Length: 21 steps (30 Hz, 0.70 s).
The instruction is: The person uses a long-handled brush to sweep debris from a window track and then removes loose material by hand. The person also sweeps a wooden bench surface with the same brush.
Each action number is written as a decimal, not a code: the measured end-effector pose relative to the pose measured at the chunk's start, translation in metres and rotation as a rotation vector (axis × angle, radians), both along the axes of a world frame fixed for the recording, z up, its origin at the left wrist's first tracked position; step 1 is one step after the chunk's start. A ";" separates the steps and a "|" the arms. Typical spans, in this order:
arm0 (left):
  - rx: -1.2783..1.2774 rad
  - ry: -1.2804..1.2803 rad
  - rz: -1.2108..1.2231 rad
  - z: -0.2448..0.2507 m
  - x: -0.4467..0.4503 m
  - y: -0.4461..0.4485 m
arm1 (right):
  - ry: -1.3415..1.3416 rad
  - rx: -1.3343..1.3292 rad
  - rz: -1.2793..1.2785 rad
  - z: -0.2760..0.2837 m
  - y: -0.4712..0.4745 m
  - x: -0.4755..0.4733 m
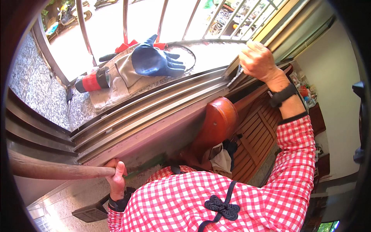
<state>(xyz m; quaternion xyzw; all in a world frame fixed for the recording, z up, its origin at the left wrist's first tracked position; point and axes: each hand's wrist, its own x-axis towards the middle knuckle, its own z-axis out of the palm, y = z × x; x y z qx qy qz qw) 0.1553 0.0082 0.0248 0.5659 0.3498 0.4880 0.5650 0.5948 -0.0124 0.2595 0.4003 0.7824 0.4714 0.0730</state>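
Observation:
My left hand (116,177) grips the end of a round wooden handle (63,170), which runs off to the left past the window frame. The handle's far end is out of view. My right hand (257,61) is closed at the edge of a sliding window sash (278,37), at the right end of the metal window track (150,107). Its fingertips are partly hidden. Beyond the track, on the stone sill (78,111), lies a blue-palmed work glove (158,59) on beige cloth (111,90). A red-and-black cylindrical thing (92,82) rests beside it.
Metal bars (125,23) stand beyond the sill, with a scooter (69,14) outside. The rounded arm (220,116) of a wooden slatted bench (255,133) juts up close to the track. Light cloth (221,159) lies by the bench. A dark wire loop (193,55) curves behind the glove.

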 end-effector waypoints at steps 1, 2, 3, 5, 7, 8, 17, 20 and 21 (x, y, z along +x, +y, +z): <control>-0.025 -0.016 0.005 -0.002 0.000 0.001 | 0.032 0.000 -0.004 0.000 -0.002 -0.002; -0.051 -0.037 0.003 -0.003 -0.003 0.000 | 0.040 0.011 0.082 0.000 -0.001 -0.004; -0.062 -0.064 -0.001 -0.004 -0.005 0.000 | 0.018 0.047 0.123 0.000 0.000 -0.004; -0.064 -0.019 0.051 -0.004 -0.008 0.000 | 0.001 0.011 0.047 -0.003 0.010 -0.003; -0.083 -0.025 0.058 -0.003 -0.010 -0.001 | 0.003 0.022 0.018 -0.008 0.021 0.001; -0.088 -0.025 0.053 -0.002 -0.011 -0.001 | 0.027 -0.034 -0.045 -0.009 0.023 0.004; -0.044 -0.002 0.043 -0.004 -0.004 0.001 | 0.002 0.045 -0.115 -0.010 0.011 0.019; -0.064 -0.039 0.035 -0.002 -0.002 0.001 | 0.004 0.032 -0.194 -0.007 0.018 0.021; -0.070 -0.049 0.042 -0.001 -0.001 0.001 | -0.009 0.051 -0.167 -0.006 0.019 0.022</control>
